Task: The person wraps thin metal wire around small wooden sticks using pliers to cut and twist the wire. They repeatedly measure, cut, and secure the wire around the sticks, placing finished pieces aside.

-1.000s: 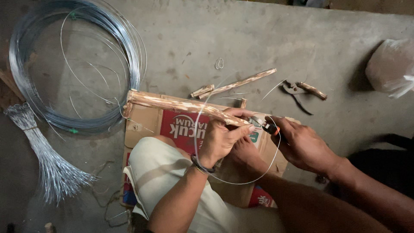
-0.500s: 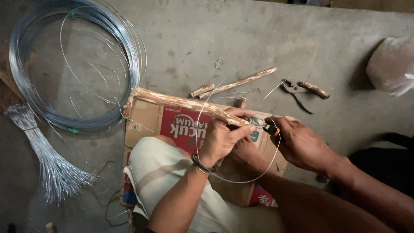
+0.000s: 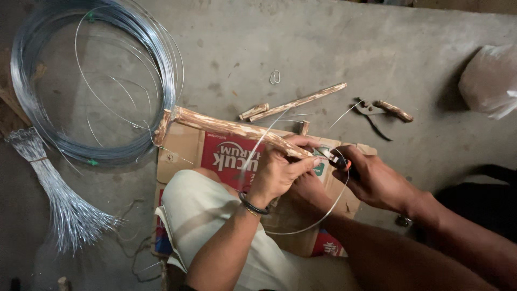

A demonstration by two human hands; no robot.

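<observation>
My left hand grips the near end of a long rough wooden stick that lies slanted over a flattened cardboard box. A thin steel wire loops from the stick's end down past my wrists and back up. My right hand is closed on a small tool with a red and black handle, its tip at the stick's end by my left fingers. My knee in pale cloth rests on the cardboard under my left forearm.
A big coil of steel wire lies on the concrete floor at upper left. A bundle of cut wires lies below it. Short sticks, pliers and a plastic bag lie beyond the box.
Both hands stay at the stick's end. The wire loop has shifted slightly around my wrists; the stick and hands have barely moved.
</observation>
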